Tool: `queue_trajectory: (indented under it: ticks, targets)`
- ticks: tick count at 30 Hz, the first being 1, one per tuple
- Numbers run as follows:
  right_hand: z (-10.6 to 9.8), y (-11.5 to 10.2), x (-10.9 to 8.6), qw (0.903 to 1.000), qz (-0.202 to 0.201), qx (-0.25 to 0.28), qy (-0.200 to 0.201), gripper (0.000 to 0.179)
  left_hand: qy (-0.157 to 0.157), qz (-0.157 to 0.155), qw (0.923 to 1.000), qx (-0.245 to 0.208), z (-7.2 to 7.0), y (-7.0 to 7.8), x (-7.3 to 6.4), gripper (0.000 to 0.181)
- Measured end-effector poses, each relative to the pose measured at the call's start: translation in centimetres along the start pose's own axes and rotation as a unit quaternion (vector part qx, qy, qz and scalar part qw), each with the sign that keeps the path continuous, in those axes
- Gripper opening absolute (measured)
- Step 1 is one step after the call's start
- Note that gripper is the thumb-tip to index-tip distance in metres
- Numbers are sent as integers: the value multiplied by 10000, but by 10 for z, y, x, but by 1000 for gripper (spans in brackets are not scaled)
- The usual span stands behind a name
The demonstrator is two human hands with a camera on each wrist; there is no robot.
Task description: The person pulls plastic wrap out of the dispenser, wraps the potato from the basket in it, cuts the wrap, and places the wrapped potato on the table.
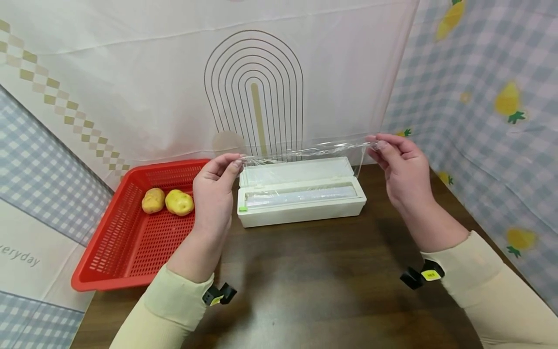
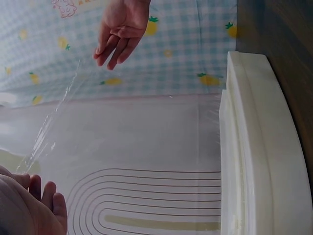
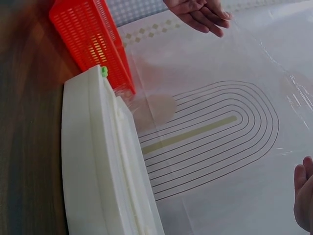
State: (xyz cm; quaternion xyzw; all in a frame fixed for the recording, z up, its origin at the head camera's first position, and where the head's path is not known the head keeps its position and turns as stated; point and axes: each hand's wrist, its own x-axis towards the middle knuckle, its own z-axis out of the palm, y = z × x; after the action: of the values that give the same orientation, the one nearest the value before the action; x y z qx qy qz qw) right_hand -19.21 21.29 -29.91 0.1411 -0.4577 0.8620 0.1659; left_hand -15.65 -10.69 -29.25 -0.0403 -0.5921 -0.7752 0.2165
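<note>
A clear sheet of plastic wrap (image 1: 320, 149) stretches between both hands, above a long white wrap dispenser box (image 1: 305, 213). The box's lid (image 1: 298, 170) stands raised at the back, and a roll of wrap (image 1: 301, 196) shows inside. My left hand (image 1: 216, 194) pinches one upper corner of the sheet between thumb and fingers. At the other corner, my right hand (image 1: 405, 169) pinches the film the same way. The left wrist view shows the film's edge (image 2: 49, 120) running taut from hand to hand. A small green tab (image 1: 243, 209) marks the box's left front.
Left of the box sits a red perforated plastic basket (image 1: 131, 261) with two potatoes, one (image 1: 153, 200) beside the other (image 1: 179, 202). The brown wooden table (image 1: 314, 281) extends in front. Patterned cloth (image 1: 348, 63) hangs close behind and along both sides.
</note>
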Motion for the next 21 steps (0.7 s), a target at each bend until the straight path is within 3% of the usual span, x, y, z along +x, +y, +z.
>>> queue_trajectory:
  ticks: [10, 21]
  targets:
    - [4, -7, -1, 9997, -227, -19, -77, 16, -64, 160, 9998, 31, 1, 8, 1, 10]
    - [10, -15, 3, 9991, -251, 333, -107, 19, -141, 425, 9990, -57, 2, 19, 1, 16]
